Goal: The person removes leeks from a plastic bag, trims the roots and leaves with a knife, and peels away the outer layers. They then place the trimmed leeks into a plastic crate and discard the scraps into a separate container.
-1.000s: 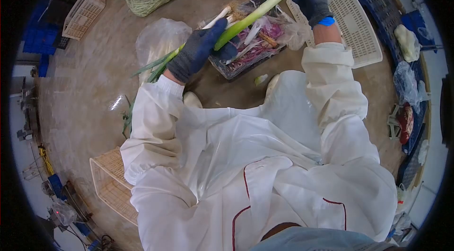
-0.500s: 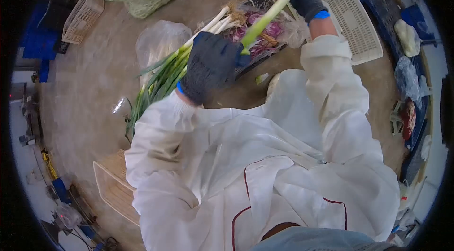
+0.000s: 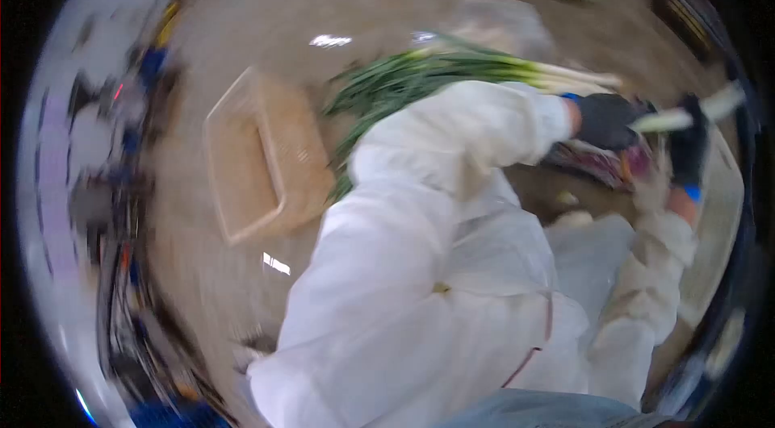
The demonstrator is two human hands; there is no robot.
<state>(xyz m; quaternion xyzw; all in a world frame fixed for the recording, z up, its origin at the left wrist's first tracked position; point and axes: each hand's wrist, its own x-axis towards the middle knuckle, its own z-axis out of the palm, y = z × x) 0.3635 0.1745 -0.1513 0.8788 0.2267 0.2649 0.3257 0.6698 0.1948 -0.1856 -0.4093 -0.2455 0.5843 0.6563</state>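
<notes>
From the wearer's head, my single view faced forward and down, blurred, with the coat [image 3: 379, 267] close at lower centre, the floor [image 3: 190, 125] beyond, and the left hand [image 3: 605, 121] and right hand [image 3: 689, 150] at right.

Floor [image 3: 242, 33] around crate [image 3: 303, 146], leeks [image 3: 436, 66] crowding one side

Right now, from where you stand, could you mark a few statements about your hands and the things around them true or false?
1. The left hand and right hand both wear dark gloves. True.
2. The leafy green bundle lies inside the tan crate. False: it lies outside.
3. The right hand has a grip on a pale stalk. True.
4. The sleeves are black. False: they are white.
</notes>
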